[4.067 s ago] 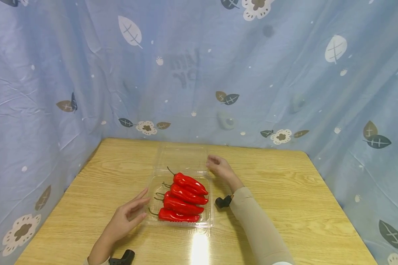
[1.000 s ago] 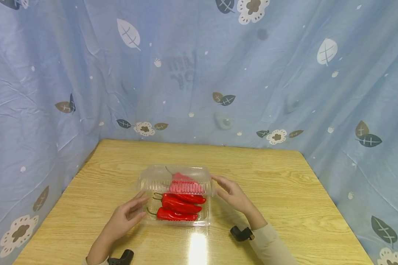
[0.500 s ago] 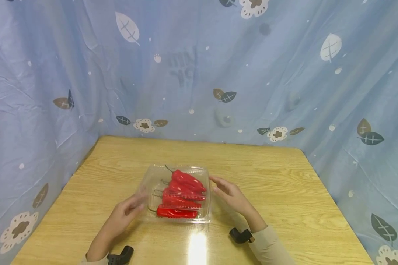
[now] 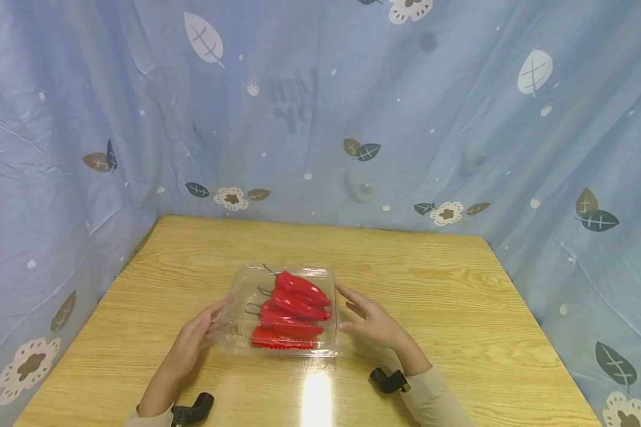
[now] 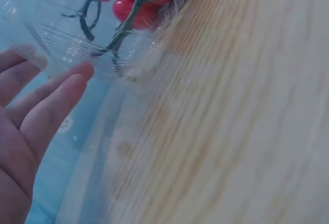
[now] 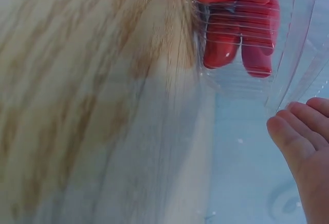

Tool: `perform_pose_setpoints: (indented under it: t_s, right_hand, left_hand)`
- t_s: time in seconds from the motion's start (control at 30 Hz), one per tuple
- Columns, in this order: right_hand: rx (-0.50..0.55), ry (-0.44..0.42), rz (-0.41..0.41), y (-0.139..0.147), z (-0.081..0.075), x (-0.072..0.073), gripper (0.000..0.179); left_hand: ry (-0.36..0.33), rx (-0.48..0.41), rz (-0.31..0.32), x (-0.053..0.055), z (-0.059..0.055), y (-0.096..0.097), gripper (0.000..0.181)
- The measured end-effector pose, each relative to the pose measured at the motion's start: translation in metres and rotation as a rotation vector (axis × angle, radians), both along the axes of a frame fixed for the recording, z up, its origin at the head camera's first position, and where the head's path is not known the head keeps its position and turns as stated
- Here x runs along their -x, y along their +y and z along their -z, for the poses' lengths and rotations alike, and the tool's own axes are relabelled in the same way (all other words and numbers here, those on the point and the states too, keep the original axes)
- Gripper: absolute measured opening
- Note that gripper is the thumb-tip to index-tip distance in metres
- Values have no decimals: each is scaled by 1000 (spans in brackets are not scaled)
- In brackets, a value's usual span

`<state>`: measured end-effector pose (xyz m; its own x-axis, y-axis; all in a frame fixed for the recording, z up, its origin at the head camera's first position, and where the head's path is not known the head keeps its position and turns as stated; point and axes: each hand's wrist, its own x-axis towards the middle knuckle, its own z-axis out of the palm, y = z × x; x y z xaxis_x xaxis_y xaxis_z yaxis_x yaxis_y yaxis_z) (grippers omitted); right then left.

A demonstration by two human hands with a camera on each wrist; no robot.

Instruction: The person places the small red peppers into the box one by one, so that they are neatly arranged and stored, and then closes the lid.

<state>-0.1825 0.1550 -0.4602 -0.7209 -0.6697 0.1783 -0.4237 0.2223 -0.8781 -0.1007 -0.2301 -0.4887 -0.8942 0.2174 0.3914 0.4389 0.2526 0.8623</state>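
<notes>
A clear plastic clamshell box (image 4: 239,308) rests on the table with its lid folded over several red peppers (image 4: 298,289). Their green stems (image 5: 126,26) point left, towards my left hand (image 4: 191,337). That hand's straight fingers reach the box's left side, and in the left wrist view its fingertips (image 5: 79,75) overlap the clear plastic. On the other side, my right hand (image 4: 375,323) has its extended fingers at the right edge. The right wrist view has those fingertips (image 6: 277,124) right at the lid's edge, with the pepper tips (image 6: 221,52) inside the clear wall.
The wooden table (image 4: 432,284) extends around the box, with a bright light reflection (image 4: 317,397) in front. A blue patterned curtain (image 4: 310,118) hangs behind and along both sides. Black camera mounts (image 4: 193,409) are worn on the wrists.
The lid, lying open behind the box at first, has swung forward and down over the peppers. The right hand has come nearer along the right side. The left hand has shifted slightly at the left side.
</notes>
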Motion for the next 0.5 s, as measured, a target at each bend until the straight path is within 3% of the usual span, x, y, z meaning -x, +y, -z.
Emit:
perform_pose_setpoints:
  t_s: [0.13, 0.27, 0.4, 0.5]
  right_hand:
    - [-31, 4, -17, 0, -3, -3, 84]
    - [-79, 35, -8, -1, -5, -7, 94]
    - [-118, 98, 7, -3, -4, -9, 100]
    - [-159, 161, 6, -6, -14, -13, 99]
  left_hand:
    - [-7, -23, -20, -1, 0, 0, 43]
    - [29, -40, 44, 1, 0, -1, 56]
    - [37, 54, 42, 0, -3, 0, 73]
    - [52, 148, 22, 0, -8, 2, 79]
